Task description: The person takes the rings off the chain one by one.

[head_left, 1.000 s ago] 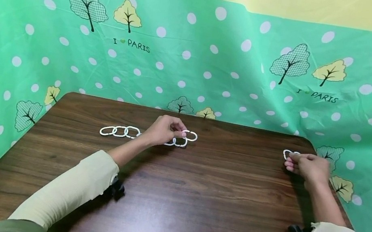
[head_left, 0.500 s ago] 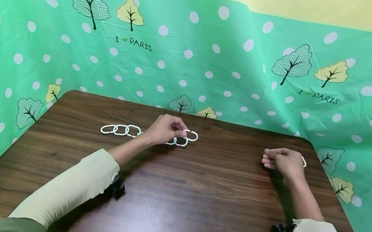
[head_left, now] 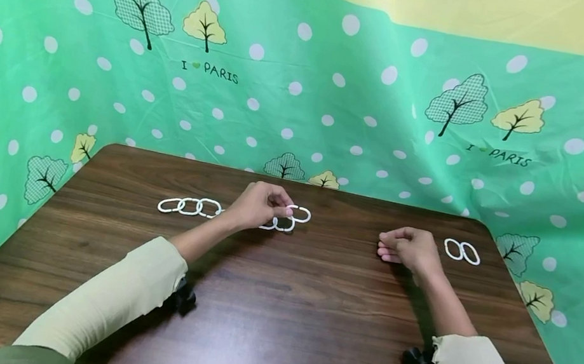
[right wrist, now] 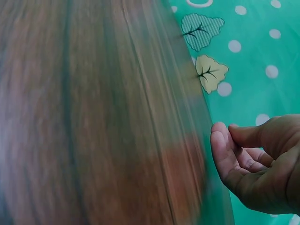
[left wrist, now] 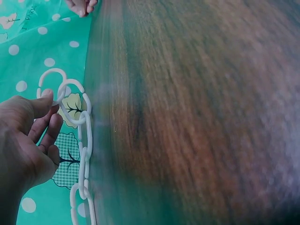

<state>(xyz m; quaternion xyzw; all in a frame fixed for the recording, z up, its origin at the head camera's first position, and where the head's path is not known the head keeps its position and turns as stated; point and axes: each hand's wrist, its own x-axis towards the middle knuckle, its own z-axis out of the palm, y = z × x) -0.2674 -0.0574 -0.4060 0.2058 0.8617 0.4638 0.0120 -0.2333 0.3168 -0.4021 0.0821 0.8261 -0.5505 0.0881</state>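
The right hand (head_left: 411,247) has moved left since a second ago, when it was at the two loose links (head_left: 463,250); these now lie uncovered, side by side, just right of it. Its fingers are loosely bent, thumb near fingertip, and they appear to hold nothing. The left hand (head_left: 261,206) has stayed in place, thumb and fingers pinching the chain (head_left: 199,207) near its right-hand end, though exactly which link it grips is hard to tell. The chain is made of smooth white oval rings, threaded one through the next. It lies along the table (head_left: 276,308), some rings to the left of the left hand, the middle hidden behind it, and the end link (head_left: 309,215) just beyond its fingertips, towards the right hand.
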